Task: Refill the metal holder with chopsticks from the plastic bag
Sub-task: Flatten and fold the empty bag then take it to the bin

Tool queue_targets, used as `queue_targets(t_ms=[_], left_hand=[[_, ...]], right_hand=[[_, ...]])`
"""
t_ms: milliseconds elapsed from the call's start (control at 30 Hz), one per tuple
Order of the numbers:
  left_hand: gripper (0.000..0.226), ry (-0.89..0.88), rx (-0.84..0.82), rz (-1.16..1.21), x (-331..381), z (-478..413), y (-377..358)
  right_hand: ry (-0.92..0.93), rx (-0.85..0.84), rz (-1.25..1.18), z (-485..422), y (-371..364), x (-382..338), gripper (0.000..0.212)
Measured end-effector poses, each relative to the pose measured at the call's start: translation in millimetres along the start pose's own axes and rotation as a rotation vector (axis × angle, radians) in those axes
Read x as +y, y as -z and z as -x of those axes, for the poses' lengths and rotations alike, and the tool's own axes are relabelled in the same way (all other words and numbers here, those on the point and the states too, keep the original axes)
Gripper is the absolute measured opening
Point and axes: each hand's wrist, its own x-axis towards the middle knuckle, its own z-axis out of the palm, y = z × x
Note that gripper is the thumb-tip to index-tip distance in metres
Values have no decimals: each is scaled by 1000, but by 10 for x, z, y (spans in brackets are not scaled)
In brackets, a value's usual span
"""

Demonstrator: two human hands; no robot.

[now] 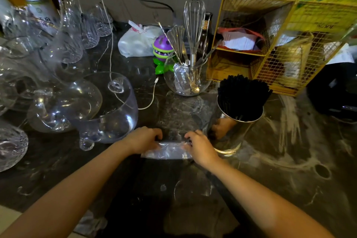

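Note:
A shiny metal holder (232, 137) stands on the dark marble counter, right of centre, packed with black chopsticks (242, 98) that fan out above its rim. A clear plastic bag (169, 149) lies flat on the counter just left of the holder. My left hand (144, 140) grips the bag's left end, and my right hand (200, 146) grips its right end, close to the holder's base. The bag looks folded or rolled between my hands; no chopsticks show inside it.
Several glass bowls and cups (100, 106) crowd the left side. A glass jar with a whisk and spoons (188, 75) stands behind the bag, beside a purple toy (163, 50) and a white tied bag (138, 41). A yellow wire rack (270, 44) fills the back right.

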Motion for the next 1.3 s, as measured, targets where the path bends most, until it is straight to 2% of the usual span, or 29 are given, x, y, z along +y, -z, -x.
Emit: queue_targets(t_ms=[167, 300, 400, 433, 467, 533, 667, 967, 1133, 1300], left_hand=[[47, -63, -23, -14, -33, -59, 9], [40, -71, -126, 57, -14, -82, 44], [32, -77, -171, 65, 14, -67, 64], [31, -83, -170, 60, 26, -60, 68], [29, -91, -169, 55, 41, -51, 73], [25, -121, -165, 38, 79, -19, 89], [18, -253, -87, 44, 125, 58, 100], [24, -452, -99, 227, 432, -44, -136], [23, -645, -127, 264, 926, -124, -309], [24, -837, -122, 191, 1639, -26, -497]], right_hand=[[-45, -48, 52, -21, 11, -15, 33], [-87, -123, 37, -23, 27, -45, 30], [-69, -149, 8, 3, 43, -48, 10], [-57, -146, -20, 14, 43, -43, 10], [-44, -137, -39, 36, 45, -45, 22], [-8, -101, -56, 85, 45, -36, 32], [34, -30, -130, 221, 85, -21, 15], [1, 160, -247, 758, 407, 87, 11], [-93, 302, -237, 1271, 613, 218, 12], [-167, 456, -194, 1928, 879, 407, 11]])
